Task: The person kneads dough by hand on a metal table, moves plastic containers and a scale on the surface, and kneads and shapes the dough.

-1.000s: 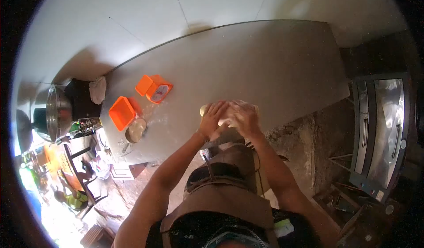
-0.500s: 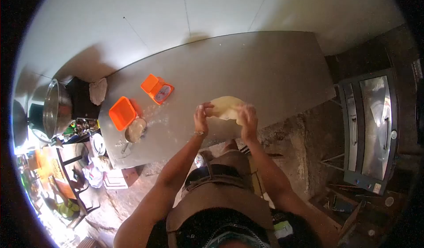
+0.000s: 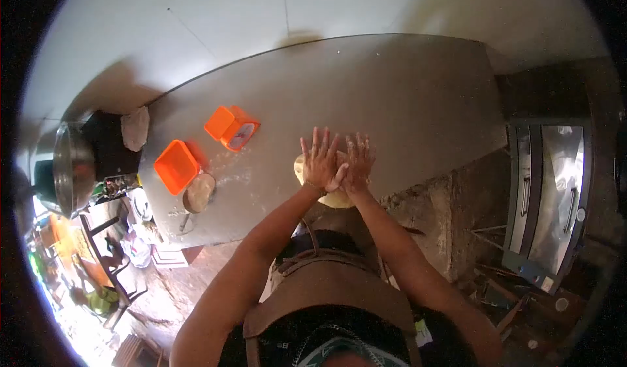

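A pale yellow piece of dough (image 3: 336, 200) lies on the grey table near its front edge, mostly covered by my hands. My left hand (image 3: 320, 164) presses flat on it with the fingers stretched out and spread. Beside it, my right hand (image 3: 357, 163) also lies flat on the dough, its fingers pointing away from me. The two hands touch near the thumbs. Dough shows at the left of my left hand and below both wrists.
On the table's left stand an orange kitchen scale (image 3: 232, 129), an orange tray (image 3: 177, 167) and a round container of flour (image 3: 198, 193). A large metal pot (image 3: 74, 160) is at far left. A metal oven (image 3: 547, 197) stands at right.
Both hands held the dough up by its edges before. Now the dough is down on the table, and my hands have come together, opened flat and press on it.
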{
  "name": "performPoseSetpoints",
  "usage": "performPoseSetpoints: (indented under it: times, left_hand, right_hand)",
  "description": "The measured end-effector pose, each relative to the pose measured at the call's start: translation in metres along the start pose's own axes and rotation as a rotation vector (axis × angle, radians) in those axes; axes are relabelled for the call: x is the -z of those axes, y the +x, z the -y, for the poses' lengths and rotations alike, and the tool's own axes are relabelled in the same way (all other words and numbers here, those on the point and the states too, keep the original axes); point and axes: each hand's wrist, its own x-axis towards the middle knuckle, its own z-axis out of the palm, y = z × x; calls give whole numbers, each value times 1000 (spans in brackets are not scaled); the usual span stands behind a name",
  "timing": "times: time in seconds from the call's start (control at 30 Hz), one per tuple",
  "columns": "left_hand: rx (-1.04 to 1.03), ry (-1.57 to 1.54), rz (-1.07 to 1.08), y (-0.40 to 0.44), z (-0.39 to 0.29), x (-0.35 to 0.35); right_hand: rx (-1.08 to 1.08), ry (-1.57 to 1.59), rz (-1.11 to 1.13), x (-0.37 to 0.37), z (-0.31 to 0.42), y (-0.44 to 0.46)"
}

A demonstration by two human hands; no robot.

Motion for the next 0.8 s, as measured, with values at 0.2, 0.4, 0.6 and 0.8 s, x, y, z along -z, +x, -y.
performPoseSetpoints:
  times: [0.2, 0.4, 0.6, 0.8]
  left_hand:
    - [95, 23, -18, 95, 29, -19]
    - [205, 98, -21, 180, 30, -19]
    - [159, 172, 37, 169, 34, -32]
    - [46, 131, 299, 86, 13, 12]
  right_hand:
    - [-131, 12, 166, -32, -30, 65]
    - [-166, -135, 160, -60, -59, 130]
    - [-191, -59, 247, -52, -58, 125]
    - [-101, 15, 415, -1, -14, 46]
